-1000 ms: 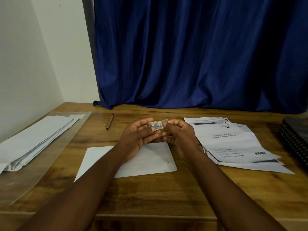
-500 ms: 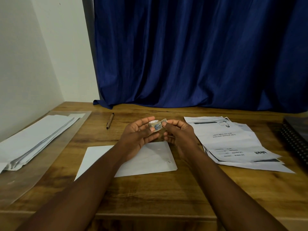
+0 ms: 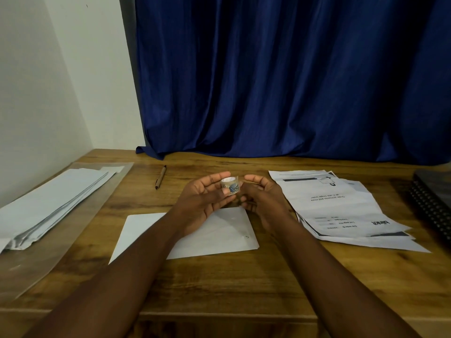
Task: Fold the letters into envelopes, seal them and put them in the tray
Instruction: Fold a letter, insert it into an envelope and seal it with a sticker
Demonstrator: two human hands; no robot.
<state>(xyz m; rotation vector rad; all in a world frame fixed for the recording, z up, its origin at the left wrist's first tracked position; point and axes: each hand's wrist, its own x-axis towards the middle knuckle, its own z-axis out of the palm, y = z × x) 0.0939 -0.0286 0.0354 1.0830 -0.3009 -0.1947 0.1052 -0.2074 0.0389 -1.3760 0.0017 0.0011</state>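
While the left hand (image 3: 207,198) pinches the tape roll (image 3: 230,187), right fingers (image 3: 253,178) curl just beside it, above the envelope (image 3: 210,237).

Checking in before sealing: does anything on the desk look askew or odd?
Only mildly: the printed letters right of the envelope lie fanned and skewed, not squared. The left hand holds the tape roll.

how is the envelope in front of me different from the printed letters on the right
The envelope is a single blank white piece, bar a tiny mark near one corner; the letters carry printed text and dark bars. The envelope lies alone under the hands; the letters are several sheets, overlapped and fanned. Both are white and lie flat on the wooden table.
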